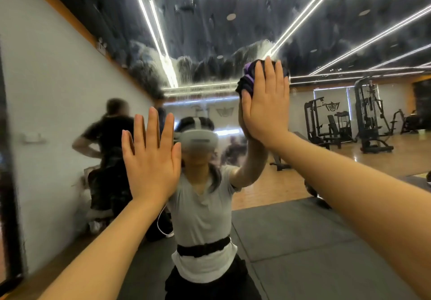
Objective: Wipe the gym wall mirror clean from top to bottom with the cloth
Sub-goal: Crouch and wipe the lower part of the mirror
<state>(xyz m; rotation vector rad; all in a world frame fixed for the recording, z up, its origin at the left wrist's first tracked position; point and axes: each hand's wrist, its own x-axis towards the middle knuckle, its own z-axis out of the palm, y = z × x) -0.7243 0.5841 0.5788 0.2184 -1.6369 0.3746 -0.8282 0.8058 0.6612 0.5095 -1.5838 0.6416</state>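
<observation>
While we face the mirror (233, 31) from close up, our left hand (150, 157) lies flat against the glass at about head height, fingers straight and slightly spread, holding nothing and seemingly only bracing us. Further right and higher, our right hand (265, 103) presses the cloth (245, 79) to the glass with fingers straight and close together, so the cloth is pinned under the palm rather than gripped. Only a bunched dark and purple edge of it shows past the fingertips and thumb side. We judge the cloth soft, light and limp: it will crumple and may slide out from under a flat palm on wet glass, so it is best kept wadded beneath the whole hand, with the thumb ready to tuck in a loose edge. Above the cloth the mirror is filmed with streaky foam or wet smears across its upper band, while the glass below looks much clearer, reflecting us, another person at the left, and gym machines (345, 122) at the right. The glass is hard, slick and fragile, calling for even pressure, not force.
</observation>
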